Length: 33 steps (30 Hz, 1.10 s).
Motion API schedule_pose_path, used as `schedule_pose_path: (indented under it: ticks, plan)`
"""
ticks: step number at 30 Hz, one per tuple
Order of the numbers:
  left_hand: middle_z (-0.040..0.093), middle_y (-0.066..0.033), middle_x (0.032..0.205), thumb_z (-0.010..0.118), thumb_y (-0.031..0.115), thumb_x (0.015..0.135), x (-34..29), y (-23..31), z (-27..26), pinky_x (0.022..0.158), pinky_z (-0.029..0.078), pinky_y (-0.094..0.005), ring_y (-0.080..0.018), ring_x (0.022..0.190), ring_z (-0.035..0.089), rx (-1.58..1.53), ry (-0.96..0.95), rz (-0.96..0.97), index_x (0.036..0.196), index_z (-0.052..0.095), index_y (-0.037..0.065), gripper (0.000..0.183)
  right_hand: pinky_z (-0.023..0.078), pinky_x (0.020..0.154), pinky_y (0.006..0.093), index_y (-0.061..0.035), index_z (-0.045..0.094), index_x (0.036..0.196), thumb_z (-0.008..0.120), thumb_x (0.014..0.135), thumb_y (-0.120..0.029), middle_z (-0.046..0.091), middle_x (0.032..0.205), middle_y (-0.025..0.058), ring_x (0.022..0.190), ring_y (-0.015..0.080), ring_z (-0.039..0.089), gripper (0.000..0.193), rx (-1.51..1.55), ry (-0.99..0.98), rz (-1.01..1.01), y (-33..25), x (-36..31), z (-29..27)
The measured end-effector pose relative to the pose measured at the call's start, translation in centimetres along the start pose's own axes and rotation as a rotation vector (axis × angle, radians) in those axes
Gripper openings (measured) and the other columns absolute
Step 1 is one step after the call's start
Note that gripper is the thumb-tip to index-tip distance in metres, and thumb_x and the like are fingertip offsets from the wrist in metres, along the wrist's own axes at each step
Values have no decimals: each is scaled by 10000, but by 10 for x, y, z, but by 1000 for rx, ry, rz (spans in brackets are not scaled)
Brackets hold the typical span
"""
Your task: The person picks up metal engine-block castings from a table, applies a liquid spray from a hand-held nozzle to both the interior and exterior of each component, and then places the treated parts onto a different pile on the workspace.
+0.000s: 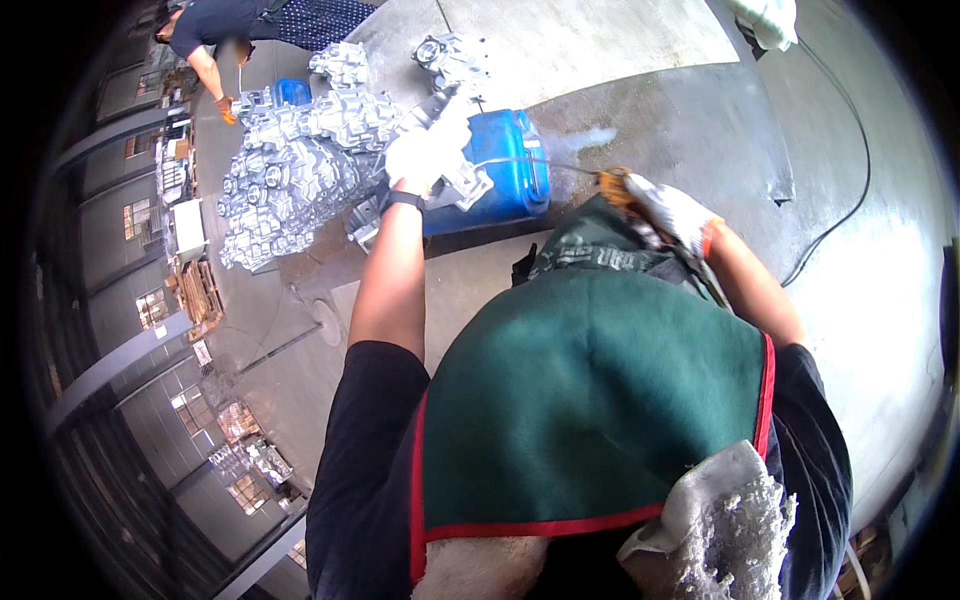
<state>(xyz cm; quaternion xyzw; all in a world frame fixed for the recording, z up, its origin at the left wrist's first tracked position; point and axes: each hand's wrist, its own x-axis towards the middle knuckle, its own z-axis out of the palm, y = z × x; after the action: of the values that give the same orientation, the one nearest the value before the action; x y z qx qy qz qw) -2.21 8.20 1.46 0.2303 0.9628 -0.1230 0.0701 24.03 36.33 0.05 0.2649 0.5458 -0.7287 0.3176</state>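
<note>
My left hand (424,160), in a white glove washed out by glare, grips a silvery metal casting (468,187) lying on a blue plastic drum (510,160). My right hand (665,208), in a white glove with orange-brown fingertips, is closed around the near end of a long, thin metal rod (545,161). The rod reaches leftward over the drum to the casting beside my left hand. Its handle end is hidden in my fingers, so I cannot make out the exact kind of tool.
Many similar castings (310,160) are heaped left of the drum, and a single casting (450,60) stands beyond it. Another person (225,30) bends over the far end of the heap, near a small blue container (292,92). A dark cable (850,205) curves across the floor at right.
</note>
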Motion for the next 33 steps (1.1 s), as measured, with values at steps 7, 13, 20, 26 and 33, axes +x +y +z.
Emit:
schedule_pose_path:
  ticks: [7,13,20,26,33]
  plan:
    - [636,-183,807,474,136,788,-29,52,17,678,483,-434,-337,751,623,62,227,359,821,647,19,211,362,431,206,-55,577,967,425,937,-461,541,683,-11,487,61,446,435,457,-153,-121,13,-37,-38]
    - [606,-193,979,454,117,793,-60,79,36,803,432,-431,-328,957,555,-52,183,630,1026,586,-16,298,370,437,210,-69,600,876,420,918,-516,505,628,-14,494,60,439,484,248,-86,-76,-4,-33,-16]
    - [516,-226,1158,399,64,857,-85,101,10,902,386,-426,-353,1021,507,-156,40,573,1235,452,-20,391,407,557,360,12,573,717,322,916,-538,567,630,127,582,248,521,636,-320,161,-170,-14,-29,-7]
    - [562,-217,1077,412,97,852,-86,85,37,831,418,-418,-332,917,551,-134,114,632,1172,492,-28,352,405,658,428,61,569,764,318,929,-502,548,662,246,636,348,517,638,-570,170,-313,-25,-19,12]
    - [597,-169,741,472,124,779,-92,68,37,703,398,-424,-314,738,542,48,69,697,772,607,38,160,418,531,368,48,599,738,347,918,-530,570,612,159,536,266,526,655,-263,82,-68,-15,-24,-5]
